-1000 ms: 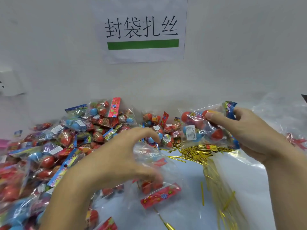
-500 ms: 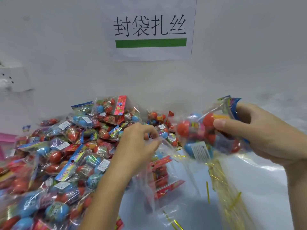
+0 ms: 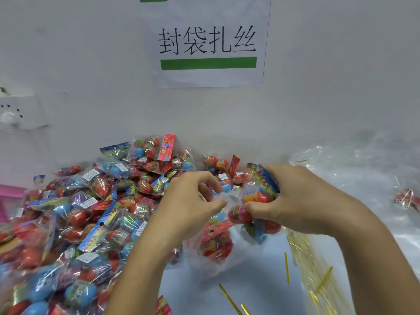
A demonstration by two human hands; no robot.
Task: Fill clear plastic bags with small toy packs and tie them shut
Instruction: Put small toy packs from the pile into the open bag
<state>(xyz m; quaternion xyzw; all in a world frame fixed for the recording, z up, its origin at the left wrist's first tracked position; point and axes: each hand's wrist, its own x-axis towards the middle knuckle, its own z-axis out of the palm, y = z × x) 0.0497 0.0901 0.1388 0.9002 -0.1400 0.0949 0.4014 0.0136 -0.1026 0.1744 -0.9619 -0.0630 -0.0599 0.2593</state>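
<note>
Between the two hands, a clear bag [image 3: 216,244] hangs open-mouthed with red packs already inside. The left hand [image 3: 188,208] pinches the bag's rim between thumb and curled fingers. The right hand [image 3: 293,201] grips a toy pack [image 3: 256,201], fingers curled round it, just beside the bag's mouth. To do this well, the left hand should probably pull the rim wide and taut, while the right tips the pack in narrow end first so its header card does not snag the film. Left of the left hand lies the heap of packs [image 3: 79,212]; below the right hand, gold ties [image 3: 318,280] are scattered for the closing.
</note>
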